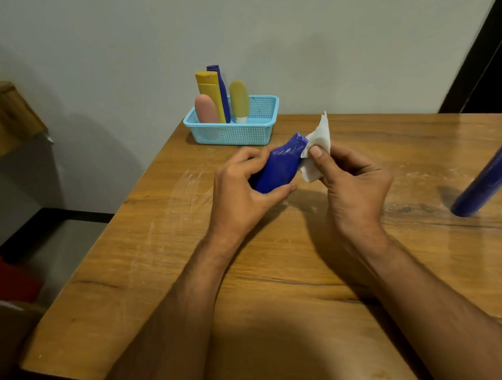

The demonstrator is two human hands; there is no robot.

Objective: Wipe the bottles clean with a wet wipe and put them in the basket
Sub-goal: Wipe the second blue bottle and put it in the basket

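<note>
Both hands are busy above the desk (159, 254): my left hand (241, 190) curls around the low end of the blue tube (280, 166), and my right hand (352, 180) pinches the wipe (319, 144) against its far end. To wipe well, I judge I should keep the left grip firm, turn the tube and drag the wipe along every side. It sits between my hands, tilted, off the desk. Far left stands the basket (240, 133), already holding four bottles. Another blue bottle (490, 175) waits at right.
</note>
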